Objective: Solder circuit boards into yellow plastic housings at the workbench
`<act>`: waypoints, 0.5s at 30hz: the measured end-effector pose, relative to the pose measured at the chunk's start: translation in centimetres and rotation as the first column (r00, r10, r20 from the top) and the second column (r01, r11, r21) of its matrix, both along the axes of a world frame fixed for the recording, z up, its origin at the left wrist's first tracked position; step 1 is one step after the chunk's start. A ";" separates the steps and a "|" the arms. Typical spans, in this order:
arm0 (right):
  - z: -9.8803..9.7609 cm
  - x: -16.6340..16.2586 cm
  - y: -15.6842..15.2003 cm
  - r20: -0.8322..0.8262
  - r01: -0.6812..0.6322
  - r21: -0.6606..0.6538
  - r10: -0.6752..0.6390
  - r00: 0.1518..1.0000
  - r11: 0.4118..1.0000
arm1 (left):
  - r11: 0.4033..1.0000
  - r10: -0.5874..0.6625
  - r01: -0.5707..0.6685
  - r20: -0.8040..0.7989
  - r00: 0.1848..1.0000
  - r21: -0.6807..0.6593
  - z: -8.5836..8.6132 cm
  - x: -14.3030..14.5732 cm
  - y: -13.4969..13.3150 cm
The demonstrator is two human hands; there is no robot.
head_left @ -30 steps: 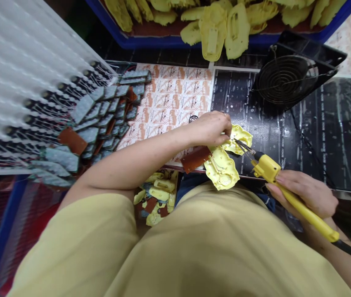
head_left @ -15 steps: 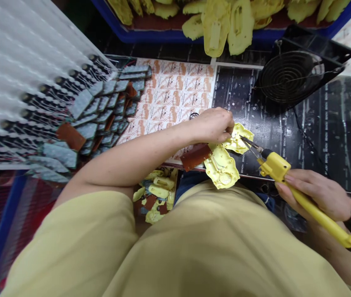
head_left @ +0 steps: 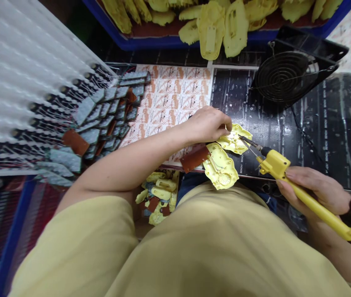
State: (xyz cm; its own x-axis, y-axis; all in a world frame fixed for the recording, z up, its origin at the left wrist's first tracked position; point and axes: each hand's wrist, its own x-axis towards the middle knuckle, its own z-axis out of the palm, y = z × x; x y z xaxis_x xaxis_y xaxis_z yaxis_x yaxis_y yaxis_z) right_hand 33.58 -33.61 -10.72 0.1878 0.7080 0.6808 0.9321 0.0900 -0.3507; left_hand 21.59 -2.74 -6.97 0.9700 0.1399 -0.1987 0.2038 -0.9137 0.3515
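My right hand (head_left: 321,189) is wrapped round the handle of a yellow soldering iron (head_left: 305,198) with a thin feed tube beside its tip. The tip meets the inside of a yellow plastic shell half (head_left: 240,144) on the bench edge. Over the left part of that shell, my left hand (head_left: 211,123) has its fingers pinched together; what lies between them is too small to make out. Nearer my body rests a second yellow shell half (head_left: 221,169), inner side up, with thin wires in it. A brown circuit board (head_left: 195,158) lies against its left side.
A black fan (head_left: 290,76) stands at the right rear. Behind the bench is a blue crate (head_left: 150,42) of yellow shells. Wired circuit boards (head_left: 101,111) are piled at left beside a white corrugated sheet (head_left: 33,62). A box below holds more yellow parts (head_left: 161,192).
The view has shifted slightly. My left hand's fingers have moved from a tighter curl to a more stretched pinch over the shell. The soldering iron stays at nearly the same place.
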 end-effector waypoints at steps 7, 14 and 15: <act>-0.7 0.2 0.0 0.003 0.057 -0.020 -0.057 0.998 0.998 | 0.998 0.054 -0.055 -0.048 0.997 -0.025 0.1 0.9 -0.5; -1.3 1.0 0.9 -0.026 -0.052 0.019 0.052 0.998 0.998 | 0.999 0.028 -0.030 -0.100 0.995 -0.019 0.7 1.3 -0.6; -1.1 1.0 1.1 -0.022 -0.066 0.019 0.066 0.998 0.998 | 0.999 0.027 -0.029 -0.101 0.994 -0.020 0.6 1.4 -0.5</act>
